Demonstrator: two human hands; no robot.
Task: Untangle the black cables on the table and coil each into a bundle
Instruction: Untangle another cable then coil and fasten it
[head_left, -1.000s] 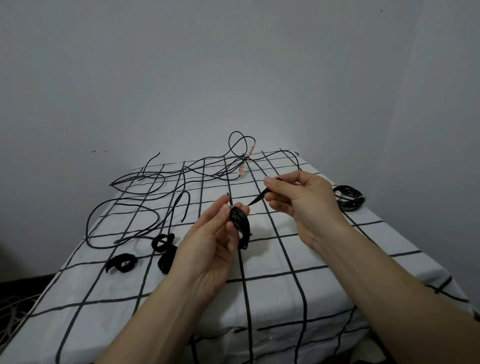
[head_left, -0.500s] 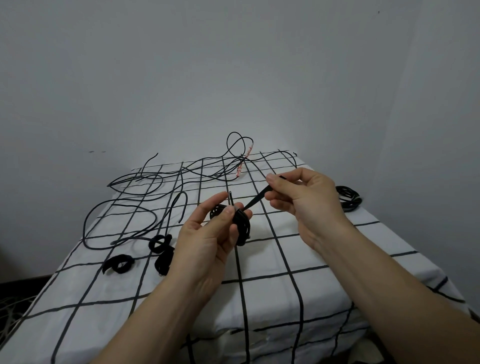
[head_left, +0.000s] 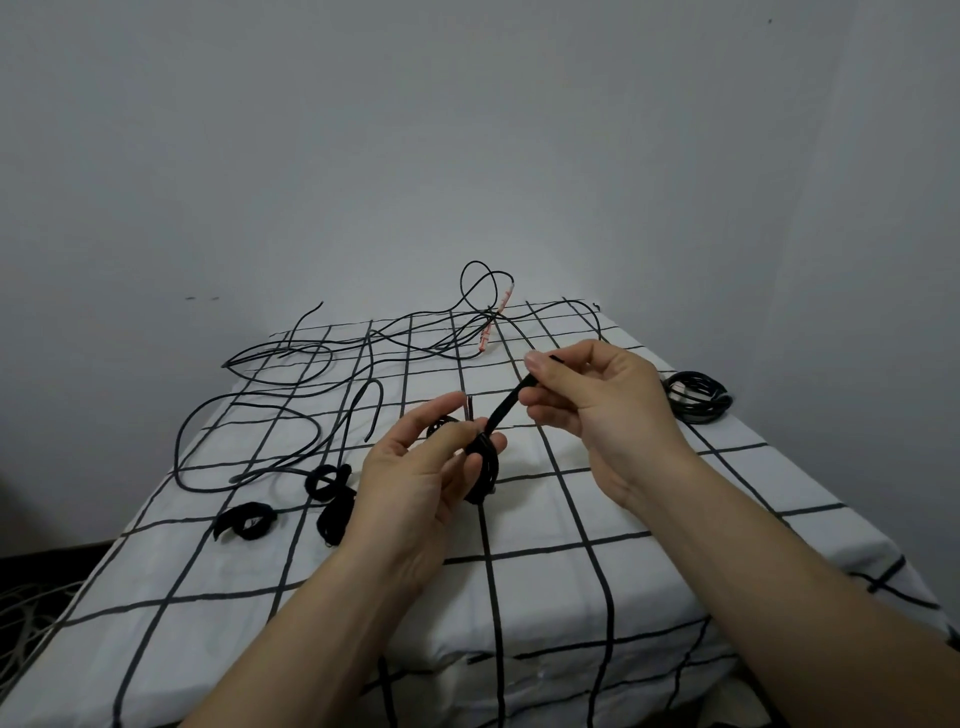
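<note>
L hand (head_left: 415, 478) round cable coil (head_left: 483, 467), R hand (head_left: 597, 410) pinching strap (head_left: 511, 400) taut.

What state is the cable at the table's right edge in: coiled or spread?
Coiled: the cable lies in stacked round loops.

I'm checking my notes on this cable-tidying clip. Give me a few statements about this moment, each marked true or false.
1. The left hand holds a coiled black bundle above the tablecloth. True.
2. The right hand lies flat on the tablecloth. False: it is raised and pinches a black strap that runs down to the bundle.
3. Another coiled bundle lies near the table's right edge. True.
4. Every cable on the table is coiled. False: loose cables sprawl over the far left part.
</note>
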